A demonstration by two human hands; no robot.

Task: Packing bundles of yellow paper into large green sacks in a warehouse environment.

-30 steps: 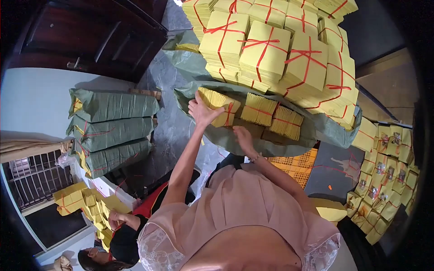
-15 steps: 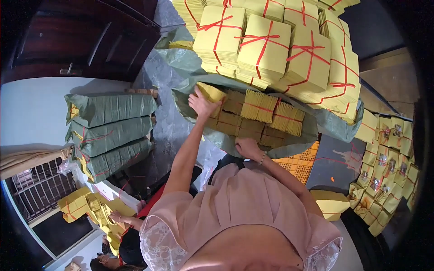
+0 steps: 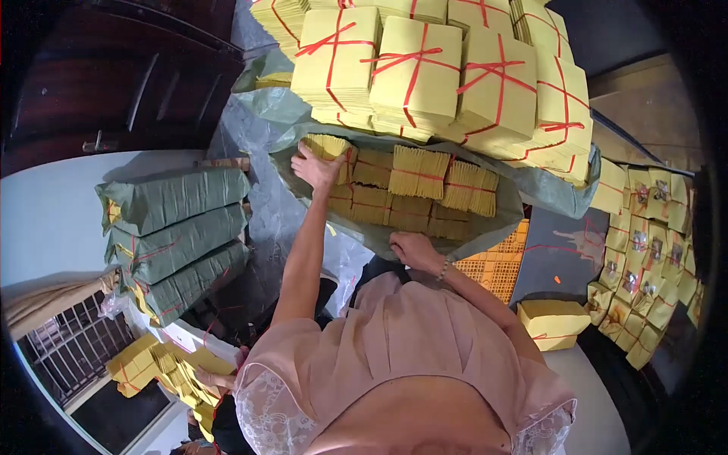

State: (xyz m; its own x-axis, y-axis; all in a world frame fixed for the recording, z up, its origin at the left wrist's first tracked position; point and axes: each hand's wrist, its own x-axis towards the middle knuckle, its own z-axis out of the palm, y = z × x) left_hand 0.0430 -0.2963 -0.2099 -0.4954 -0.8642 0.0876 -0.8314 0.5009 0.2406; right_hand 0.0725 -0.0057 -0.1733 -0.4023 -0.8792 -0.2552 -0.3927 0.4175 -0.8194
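Note:
A green woven sack (image 3: 509, 220) lies open before me, packed with upright bundles of yellow paper envelopes tied with red string. At its far left end, my left hand (image 3: 315, 168) grips an envelope bundle (image 3: 327, 145), thumb and fingers spread over its near side. That bundle sits beside another envelope bundle (image 3: 373, 167) in the far row. Lighter envelope bundles (image 3: 418, 173) stand higher near the middle. My right hand (image 3: 414, 249) is curled closed at the sack's near rim, pinching its edge; the fingertips are partly hidden.
Large tied yellow stacks (image 3: 417, 68) rise just beyond the sack. Filled green sacks (image 3: 178, 201) are piled at left near a dark door (image 3: 98, 91). An orange crate (image 3: 493, 262) stands at near right. Another person's hand (image 3: 216, 379) touches yellow bundles at lower left.
The bundle under my left hand has gone from tilted and raised to lower and more upright in the sack's far left corner. My right hand stays at the rim. The whole view has shifted slightly.

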